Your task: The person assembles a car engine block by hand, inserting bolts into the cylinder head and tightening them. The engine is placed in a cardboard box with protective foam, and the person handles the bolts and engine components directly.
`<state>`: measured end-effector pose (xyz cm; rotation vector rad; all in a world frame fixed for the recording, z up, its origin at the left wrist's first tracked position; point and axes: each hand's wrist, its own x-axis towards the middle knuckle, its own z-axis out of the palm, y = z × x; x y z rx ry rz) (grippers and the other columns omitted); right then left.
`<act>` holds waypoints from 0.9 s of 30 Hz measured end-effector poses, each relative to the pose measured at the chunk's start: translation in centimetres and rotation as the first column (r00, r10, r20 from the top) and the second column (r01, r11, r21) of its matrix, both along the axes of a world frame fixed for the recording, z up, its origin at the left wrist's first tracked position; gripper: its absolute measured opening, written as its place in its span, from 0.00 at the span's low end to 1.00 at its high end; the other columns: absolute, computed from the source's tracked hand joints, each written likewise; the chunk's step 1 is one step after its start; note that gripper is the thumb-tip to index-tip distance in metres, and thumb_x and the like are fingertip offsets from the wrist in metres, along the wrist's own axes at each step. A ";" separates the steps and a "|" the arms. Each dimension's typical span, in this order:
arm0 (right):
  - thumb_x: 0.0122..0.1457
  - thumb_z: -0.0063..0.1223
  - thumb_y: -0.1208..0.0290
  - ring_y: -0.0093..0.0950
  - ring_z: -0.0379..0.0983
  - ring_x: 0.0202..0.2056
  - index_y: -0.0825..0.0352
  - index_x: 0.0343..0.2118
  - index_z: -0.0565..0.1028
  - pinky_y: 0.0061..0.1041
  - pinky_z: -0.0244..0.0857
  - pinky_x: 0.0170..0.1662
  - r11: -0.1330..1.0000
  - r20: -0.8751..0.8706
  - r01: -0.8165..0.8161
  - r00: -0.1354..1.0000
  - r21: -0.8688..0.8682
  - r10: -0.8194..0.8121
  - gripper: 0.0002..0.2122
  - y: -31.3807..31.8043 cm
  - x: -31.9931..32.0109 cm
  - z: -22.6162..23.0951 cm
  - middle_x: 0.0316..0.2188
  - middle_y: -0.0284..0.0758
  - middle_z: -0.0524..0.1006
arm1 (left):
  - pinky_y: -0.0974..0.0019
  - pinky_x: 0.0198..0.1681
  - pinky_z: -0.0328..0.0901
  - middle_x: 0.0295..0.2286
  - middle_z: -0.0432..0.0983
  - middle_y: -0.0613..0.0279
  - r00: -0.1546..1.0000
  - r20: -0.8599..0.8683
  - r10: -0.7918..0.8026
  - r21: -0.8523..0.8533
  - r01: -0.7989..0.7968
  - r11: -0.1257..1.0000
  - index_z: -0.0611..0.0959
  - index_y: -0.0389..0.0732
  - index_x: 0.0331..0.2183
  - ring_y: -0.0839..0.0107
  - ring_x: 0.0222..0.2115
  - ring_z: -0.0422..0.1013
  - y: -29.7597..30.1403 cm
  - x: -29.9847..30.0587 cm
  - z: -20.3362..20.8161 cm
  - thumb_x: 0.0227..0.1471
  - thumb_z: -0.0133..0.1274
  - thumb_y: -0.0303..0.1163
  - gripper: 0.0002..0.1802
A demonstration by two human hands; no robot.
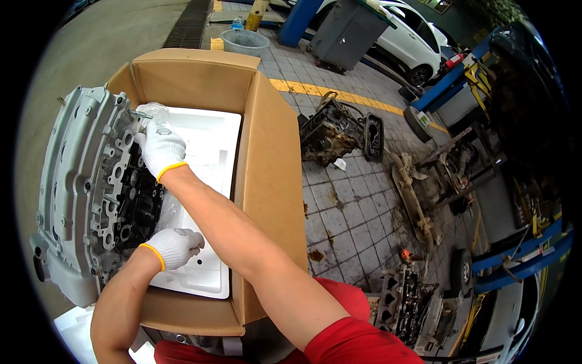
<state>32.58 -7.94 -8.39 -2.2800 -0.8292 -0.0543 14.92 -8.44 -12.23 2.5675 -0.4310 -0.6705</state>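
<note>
A silver-grey engine [73, 182] with a ribbed cover stands at the left side of an open cardboard box [273, 182]. A white foam tray [209, 145] lies in the box beside the engine's dark inner side. My right hand [162, 145], in a white knit glove with a yellow cuff, reaches to the far end, its fingers closed on crumpled clear plastic [155, 113] by the engine's edge. My left hand [174, 247], gloved alike, is closed over the near end of the tray. Whatever lies within its curled fingers is hidden.
On the tiled floor to the right sit a greasy engine block [327, 133], a dark pan [373, 137] and a dirty axle-like part [412, 200]. A grey tub [245, 42] and a grey cabinet [348, 36] stand beyond the box. Another engine part [403, 303] lies at lower right.
</note>
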 end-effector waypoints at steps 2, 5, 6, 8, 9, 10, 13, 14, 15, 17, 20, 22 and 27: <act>0.68 0.56 0.57 0.54 0.80 0.41 0.63 0.47 0.76 0.53 0.72 0.45 1.000 0.055 0.022 0.998 0.003 -0.023 0.15 0.0 0.3 -1.0 0.39 0.51 0.83 | 0.49 0.53 0.72 0.45 0.84 0.51 1.000 0.015 -0.007 -0.012 0.007 1.000 0.85 0.42 0.48 0.48 0.47 0.79 -0.1 0.0 -0.1 0.66 0.53 0.35 0.13; 0.69 0.54 0.55 0.54 0.80 0.43 0.64 0.46 0.76 0.53 0.71 0.48 1.000 -0.027 0.019 0.999 0.012 -0.019 0.16 0.0 0.1 -0.5 0.40 0.52 0.83 | 0.49 0.53 0.72 0.45 0.84 0.50 1.000 0.026 0.003 -0.015 -0.003 1.000 0.85 0.41 0.48 0.48 0.47 0.79 0.1 0.0 -0.2 0.65 0.53 0.34 0.13; 0.69 0.54 0.55 0.54 0.79 0.44 0.64 0.46 0.76 0.52 0.71 0.49 0.999 -0.041 0.013 0.999 0.034 -0.012 0.16 -0.2 0.1 -0.4 0.41 0.52 0.83 | 0.49 0.53 0.72 0.45 0.84 0.50 0.999 0.032 0.001 -0.021 -0.001 1.000 0.85 0.42 0.47 0.47 0.47 0.79 0.1 0.0 -0.3 0.65 0.53 0.34 0.13; 0.69 0.53 0.54 0.54 0.79 0.46 0.65 0.46 0.76 0.52 0.70 0.51 0.997 -0.069 0.000 0.998 0.078 0.005 0.17 -0.5 0.2 -0.3 0.42 0.52 0.83 | 0.49 0.52 0.72 0.45 0.84 0.50 0.999 0.035 0.004 -0.029 -0.003 1.000 0.85 0.42 0.47 0.47 0.46 0.79 0.2 0.0 -0.4 0.65 0.53 0.34 0.13; 0.69 0.52 0.54 0.54 0.78 0.47 0.65 0.46 0.76 0.51 0.70 0.52 0.997 -0.089 0.001 0.996 0.073 0.006 0.17 -0.6 0.1 -0.1 0.43 0.52 0.82 | 0.49 0.52 0.72 0.45 0.84 0.50 0.999 0.033 0.008 -0.033 -0.007 0.999 0.85 0.42 0.47 0.47 0.46 0.79 0.2 0.1 -0.3 0.65 0.53 0.34 0.12; 0.69 0.52 0.53 0.54 0.78 0.48 0.64 0.46 0.77 0.51 0.69 0.53 0.998 -0.110 0.001 0.994 0.067 0.006 0.17 -0.7 -0.1 0.2 0.44 0.52 0.82 | 0.49 0.52 0.72 0.45 0.84 0.50 0.999 0.032 0.012 -0.037 -0.010 0.999 0.85 0.42 0.47 0.47 0.46 0.79 0.2 0.1 -0.1 0.65 0.53 0.34 0.12; 0.69 0.52 0.52 0.54 0.78 0.50 0.65 0.46 0.78 0.50 0.69 0.55 0.999 -0.120 0.005 0.993 0.033 -0.001 0.18 -0.9 0.0 0.5 0.45 0.52 0.82 | 0.50 0.54 0.72 0.46 0.85 0.51 1.000 -0.018 0.015 0.022 -0.015 1.000 0.86 0.39 0.49 0.48 0.48 0.80 -0.5 0.2 1.3 0.65 0.54 0.35 0.16; 0.68 0.52 0.52 0.53 0.78 0.50 0.65 0.46 0.78 0.50 0.69 0.55 1.000 -0.115 0.007 0.993 0.018 -0.005 0.19 -1.0 0.2 0.6 0.46 0.52 0.82 | 0.50 0.54 0.72 0.46 0.85 0.51 1.000 -0.004 0.011 0.010 -0.010 1.000 0.86 0.40 0.49 0.48 0.47 0.80 -0.4 0.3 1.0 0.65 0.53 0.35 0.16; 0.68 0.52 0.51 0.53 0.78 0.50 0.66 0.45 0.79 0.49 0.69 0.56 0.999 -0.135 0.006 0.991 0.041 -0.001 0.19 -0.9 0.3 0.5 0.46 0.52 0.82 | 0.50 0.54 0.72 0.45 0.85 0.51 1.000 0.007 0.011 0.000 -0.011 1.000 0.86 0.40 0.49 0.48 0.47 0.80 -0.2 0.2 0.5 0.66 0.53 0.35 0.15; 0.67 0.52 0.51 0.53 0.78 0.52 0.67 0.44 0.81 0.49 0.69 0.57 0.996 -0.176 0.007 0.984 0.087 0.008 0.21 -0.8 0.5 0.4 0.47 0.53 0.82 | 0.50 0.54 0.72 0.45 0.85 0.51 1.000 0.011 0.018 -0.006 -0.018 1.000 0.86 0.41 0.49 0.48 0.47 0.80 -0.1 0.0 0.0 0.66 0.53 0.36 0.15; 0.67 0.50 0.51 0.54 0.78 0.51 0.69 0.42 0.83 0.48 0.69 0.58 0.989 -0.212 -0.005 0.977 0.150 0.037 0.22 -0.5 -0.1 0.9 0.45 0.54 0.83 | 0.50 0.54 0.72 0.45 0.84 0.50 0.999 0.002 0.038 0.013 -0.038 0.999 0.86 0.42 0.48 0.48 0.47 0.80 0.3 -0.1 0.7 0.66 0.53 0.36 0.14; 0.67 0.51 0.54 0.51 0.81 0.43 0.70 0.40 0.83 0.47 0.73 0.51 0.990 -0.195 -0.016 0.980 0.143 0.044 0.21 -0.7 1.6 0.0 0.41 0.53 0.83 | 0.50 0.54 0.72 0.45 0.84 0.50 1.000 -0.013 0.022 0.027 -0.021 0.999 0.86 0.42 0.48 0.48 0.46 0.80 -0.6 0.2 1.4 0.66 0.53 0.36 0.14; 0.70 0.54 0.61 0.36 0.80 0.22 0.72 0.39 0.81 0.37 0.76 0.26 0.928 -0.621 -0.016 0.739 0.372 0.262 0.15 -0.3 1.5 0.7 0.29 0.45 0.81 | 0.49 0.53 0.72 0.44 0.84 0.50 0.998 0.056 0.020 0.000 -0.020 1.000 0.85 0.42 0.48 0.47 0.46 0.79 0.2 -0.2 0.1 0.66 0.52 0.36 0.14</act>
